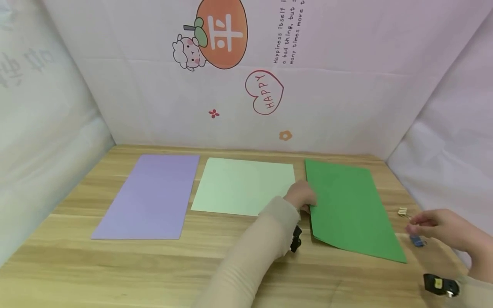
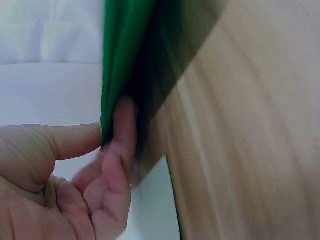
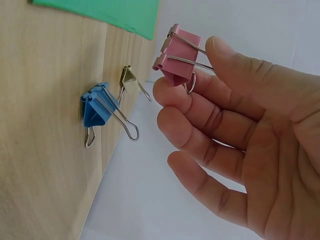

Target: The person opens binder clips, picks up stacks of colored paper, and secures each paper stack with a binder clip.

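My left hand (image 1: 302, 194) pinches the left edge of the green sheets (image 1: 354, 209), which lie at the right of the table. In the left wrist view the thumb is on one side of the green paper (image 2: 117, 55) and the fingers are behind it, with that edge raised off the wood. By the table's right edge, my right hand (image 1: 448, 226) holds a pink binder clip (image 3: 181, 54) by its wire handles between thumb and fingers. Below that hand stands a blue binder clip (image 3: 100, 107), with a yellow binder clip (image 3: 130, 82) just beyond it.
A pale green sheet (image 1: 242, 186) lies mid-table, partly behind the left hand and sleeve. Purple paper (image 1: 152, 196) lies at the left. White printed cloth (image 1: 154, 98) hangs around the back and sides of the wooden table (image 1: 127, 269).
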A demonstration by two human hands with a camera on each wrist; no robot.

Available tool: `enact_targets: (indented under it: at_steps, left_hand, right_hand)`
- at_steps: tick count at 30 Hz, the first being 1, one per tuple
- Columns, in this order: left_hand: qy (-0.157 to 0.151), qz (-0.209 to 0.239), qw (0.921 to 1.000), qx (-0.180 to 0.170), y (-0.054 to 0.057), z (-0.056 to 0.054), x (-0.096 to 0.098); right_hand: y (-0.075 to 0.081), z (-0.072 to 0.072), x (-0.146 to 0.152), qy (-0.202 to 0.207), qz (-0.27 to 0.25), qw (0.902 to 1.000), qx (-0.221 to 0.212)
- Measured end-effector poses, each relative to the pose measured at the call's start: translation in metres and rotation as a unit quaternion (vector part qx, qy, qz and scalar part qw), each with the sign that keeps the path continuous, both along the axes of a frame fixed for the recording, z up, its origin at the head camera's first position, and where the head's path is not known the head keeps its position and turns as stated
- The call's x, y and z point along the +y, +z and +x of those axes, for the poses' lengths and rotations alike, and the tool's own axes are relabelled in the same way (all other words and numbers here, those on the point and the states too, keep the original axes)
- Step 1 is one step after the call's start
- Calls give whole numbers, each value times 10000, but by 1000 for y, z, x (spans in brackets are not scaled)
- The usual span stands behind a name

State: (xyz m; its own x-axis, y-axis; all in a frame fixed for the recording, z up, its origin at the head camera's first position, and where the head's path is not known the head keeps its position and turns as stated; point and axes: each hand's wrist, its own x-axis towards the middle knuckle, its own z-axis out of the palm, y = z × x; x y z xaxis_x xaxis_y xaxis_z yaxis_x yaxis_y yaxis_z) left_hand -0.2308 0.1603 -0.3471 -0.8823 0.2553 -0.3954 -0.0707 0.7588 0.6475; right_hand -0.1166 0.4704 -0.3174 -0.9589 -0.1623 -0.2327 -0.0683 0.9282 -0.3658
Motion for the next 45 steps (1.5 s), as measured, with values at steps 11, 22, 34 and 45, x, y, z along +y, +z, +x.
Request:
enact_targets:
  at_steps: [11, 22, 34, 45]
  left_hand:
    - [779, 2127, 9670, -1170, 4, -2, -21]
    - [15, 2702, 9550, -1225, -12, -16, -52]
    - [-149, 3277, 9367, -1221, -13, -13, -76]
    - [-265, 3540, 9298, -970, -3, -10, -96]
  right_hand:
    - [1, -3, 1, -71, -96, 9999, 24]
    - [2, -2, -1, -209, -148, 9981, 560]
    - [9, 2, -2, -917, -49, 9910, 977]
    - [11, 4, -12, -1174, -1113, 9796, 1190]
